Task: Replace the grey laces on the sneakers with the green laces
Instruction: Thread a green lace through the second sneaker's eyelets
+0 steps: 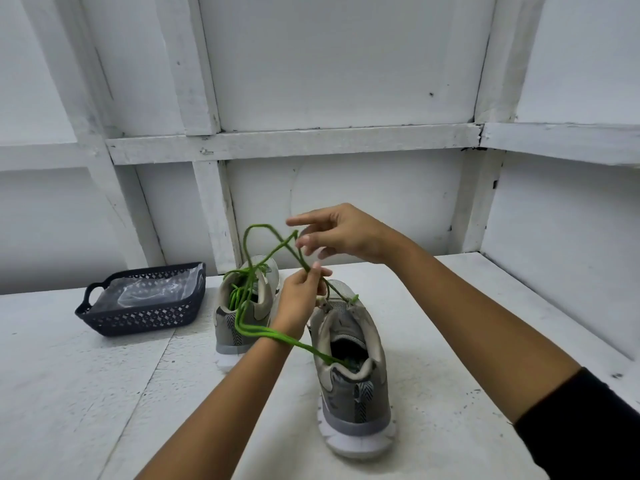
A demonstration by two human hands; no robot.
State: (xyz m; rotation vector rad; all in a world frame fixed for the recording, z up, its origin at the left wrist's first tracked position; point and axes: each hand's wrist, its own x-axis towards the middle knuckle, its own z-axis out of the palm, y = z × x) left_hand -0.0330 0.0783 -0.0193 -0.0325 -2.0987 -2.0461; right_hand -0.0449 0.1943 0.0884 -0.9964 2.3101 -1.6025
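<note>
Two grey sneakers stand heels toward me on the white table: the left sneaker (246, 306) and the right sneaker (349, 372). A green lace (258, 332) loops out of the left sneaker, drapes over my left wrist and drops into the right sneaker's opening. My left hand (299, 301) pinches the green lace just above the right sneaker's top eyelets. My right hand (341, 237) is raised above it and pinches the lace's upper strand between thumb and fingers, index finger extended. A loop of lace arches up to the left of my right hand.
A dark blue perforated basket (140, 320) holding a clear plastic bag sits on the table (69, 393) at the left. White panelled walls close off the back and right side.
</note>
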